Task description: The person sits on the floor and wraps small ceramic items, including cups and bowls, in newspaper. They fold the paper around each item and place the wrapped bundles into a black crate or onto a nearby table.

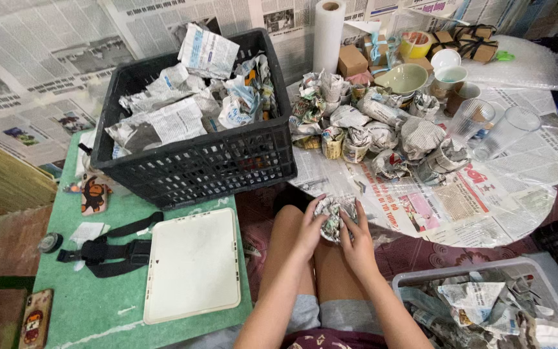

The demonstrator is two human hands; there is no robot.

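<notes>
A small newspaper-wrapped bundle (334, 217) is held over the knees, just at the near edge of the tabletop (485, 207). The left hand (309, 227) is closed around the bundle's left side, and the right hand (358, 238) is closed around its right side, with fingers curled over the crumpled paper. Further back on the paper-covered tabletop, a cluster of wrapped bundles (382, 139) is gathered, and two clear glasses (492, 126) are lying on their sides near them. A green bowl (403, 79) and a roll of paper towel (328, 32) are seen behind the cluster. To the left, a black crate (195, 165) filled with wrapped items is set on a green surface, with a white tray (192, 265) just in front of it. A clear bin (485, 304) of crumpled newspaper is placed at the lower right.
</notes>
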